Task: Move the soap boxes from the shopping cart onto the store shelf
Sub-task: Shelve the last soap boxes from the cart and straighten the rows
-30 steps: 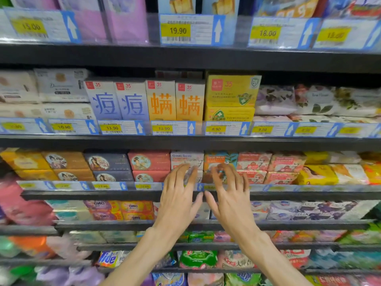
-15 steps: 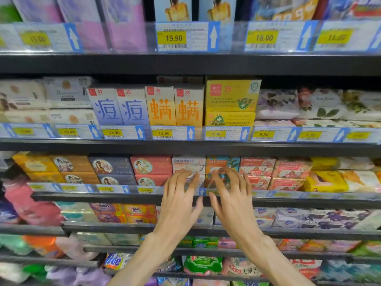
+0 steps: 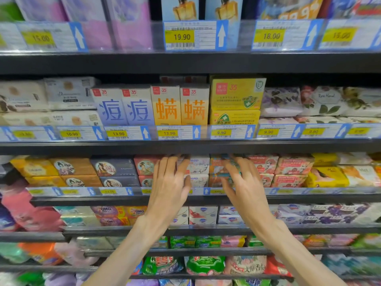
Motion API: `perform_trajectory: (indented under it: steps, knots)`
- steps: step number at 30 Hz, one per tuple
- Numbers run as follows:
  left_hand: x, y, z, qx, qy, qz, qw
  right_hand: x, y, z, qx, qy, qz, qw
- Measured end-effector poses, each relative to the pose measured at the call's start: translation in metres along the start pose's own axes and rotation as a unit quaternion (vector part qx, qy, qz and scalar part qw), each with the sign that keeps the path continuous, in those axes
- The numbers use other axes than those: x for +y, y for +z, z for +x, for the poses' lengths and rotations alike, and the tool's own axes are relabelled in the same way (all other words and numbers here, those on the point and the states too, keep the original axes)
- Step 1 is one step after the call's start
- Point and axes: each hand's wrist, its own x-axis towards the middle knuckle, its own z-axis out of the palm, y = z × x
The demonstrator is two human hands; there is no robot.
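Head view: both hands, left hand and right hand, fingers spread and holding nothing, press against stacked soap boxes on the store shelf; the cart is out of frame, so remaining stock cannot be judged.

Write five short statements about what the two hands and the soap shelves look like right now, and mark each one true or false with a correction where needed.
1. Both hands reach to the third shelf from the top, the left hand at the white goat soap boxes. True.
2. The right hand holds a yellow box lifted clear of the shelf. False: its spread fingers lie against the orange and teal soap boxes on the shelf.
3. The blue-lettered white boxes stand left of the orange-lettered boxes. True.
4. The price tag under the blue-lettered boxes reads 19.90. False: it reads 13.90.
5. A shopping cart stands beside the hands. False: no cart is in view.
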Motion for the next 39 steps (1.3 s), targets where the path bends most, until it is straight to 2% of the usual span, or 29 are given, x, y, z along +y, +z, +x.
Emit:
perform_trajectory:
  steps: [4,8,14,24,32,39]
  knots:
    - [-0.015,0.001,0.009,-0.020,-0.021,0.034,0.999,-0.013,0.005,0.017,-0.016,-0.006,-0.045,0.999]
    - [-0.028,0.003,0.014,-0.012,0.008,0.053,0.998,-0.021,0.008,0.032,-0.033,-0.018,-0.084,0.996]
    - [-0.034,0.005,0.019,-0.017,0.004,0.080,0.997,-0.030,0.013,0.054,-0.122,0.061,-0.094,0.986]
    - [-0.033,0.008,0.022,-0.033,-0.016,0.091,0.995,-0.032,0.003,0.064,-0.207,0.085,-0.092,0.970]
    - [-0.032,0.007,0.018,-0.013,-0.003,0.093,0.996,-0.031,0.001,0.064,-0.231,0.090,-0.070,0.966]
    - [-0.033,0.009,0.015,-0.004,0.003,0.096,0.995,-0.030,0.006,0.061,-0.179,0.070,-0.076,0.978]
